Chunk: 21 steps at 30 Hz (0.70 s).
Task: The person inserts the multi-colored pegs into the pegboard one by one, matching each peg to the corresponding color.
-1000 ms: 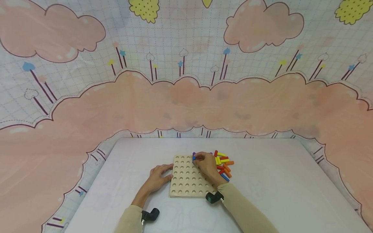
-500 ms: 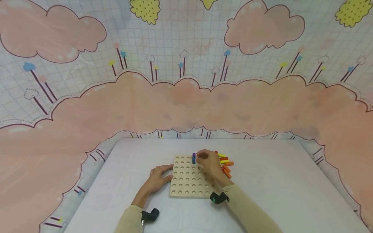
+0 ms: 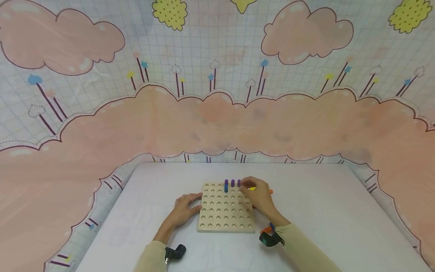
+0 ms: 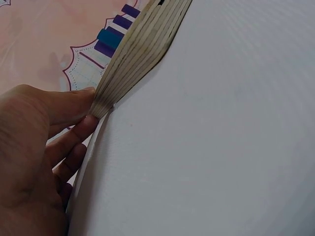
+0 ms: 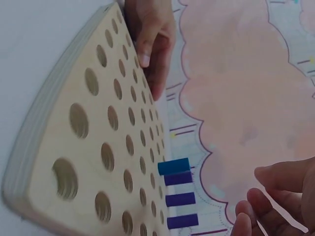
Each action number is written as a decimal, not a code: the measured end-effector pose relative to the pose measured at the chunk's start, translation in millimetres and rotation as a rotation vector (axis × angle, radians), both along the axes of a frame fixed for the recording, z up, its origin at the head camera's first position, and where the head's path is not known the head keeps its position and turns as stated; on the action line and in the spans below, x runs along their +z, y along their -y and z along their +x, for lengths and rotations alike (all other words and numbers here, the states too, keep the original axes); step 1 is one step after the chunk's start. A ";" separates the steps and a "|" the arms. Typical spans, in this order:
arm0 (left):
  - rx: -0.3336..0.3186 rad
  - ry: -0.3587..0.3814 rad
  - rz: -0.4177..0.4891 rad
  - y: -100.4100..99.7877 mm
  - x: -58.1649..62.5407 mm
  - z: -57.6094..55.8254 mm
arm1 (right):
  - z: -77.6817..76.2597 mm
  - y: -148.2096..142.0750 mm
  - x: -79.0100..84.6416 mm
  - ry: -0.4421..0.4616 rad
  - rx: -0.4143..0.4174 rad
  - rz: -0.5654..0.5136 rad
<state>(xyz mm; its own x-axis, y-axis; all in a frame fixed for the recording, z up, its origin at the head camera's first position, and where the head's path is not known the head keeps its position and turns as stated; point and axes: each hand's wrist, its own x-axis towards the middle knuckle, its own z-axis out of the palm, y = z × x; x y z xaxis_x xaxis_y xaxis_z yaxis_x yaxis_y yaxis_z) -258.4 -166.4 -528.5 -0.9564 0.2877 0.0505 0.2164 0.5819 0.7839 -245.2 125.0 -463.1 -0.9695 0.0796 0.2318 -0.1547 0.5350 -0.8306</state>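
Note:
A wooden pegboard (image 3: 215, 212) with rows of round holes lies on the table. Three purple pegs (image 3: 232, 183) stand along its far row, and one blue peg (image 3: 225, 188) stands just in front of the leftmost. With thumb and fingers spread, my left hand (image 3: 183, 209) touches the board's left edge; the left wrist view shows those fingertips against the layered wooden side (image 4: 140, 51). My right hand (image 3: 261, 196) hovers over the board's far right corner, bent fingers near the rightmost purple peg. In the right wrist view its fingertips (image 5: 263, 173) hold nothing.
Loose pegs lie right of the board, mostly hidden behind my right hand; a yellow peg (image 3: 252, 188) and an orange peg (image 3: 270, 191) peek out. By the right wrist camera (image 3: 270, 239) shows another orange piece (image 3: 267, 229). A patterned cloth (image 3: 217, 124) hangs behind the white table (image 3: 323, 196).
My right hand has let go of the blue peg, leaving it upright in the board, and has moved right toward the loose pegs. My left hand stays at the board's edge.

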 end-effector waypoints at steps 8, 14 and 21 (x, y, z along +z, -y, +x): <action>0.000 -0.005 -0.005 -0.4 -1.0 0.3 | 16.8 -21.2 -5.2 0.030 -0.026 0.044; 0.001 -0.012 0.000 -0.3 -1.1 0.5 | 30.0 -37.4 -13.5 0.105 -0.030 0.070; -0.011 -0.027 -0.004 0.3 -0.1 1.5 | 42.0 -55.2 -20.8 0.142 -0.039 0.096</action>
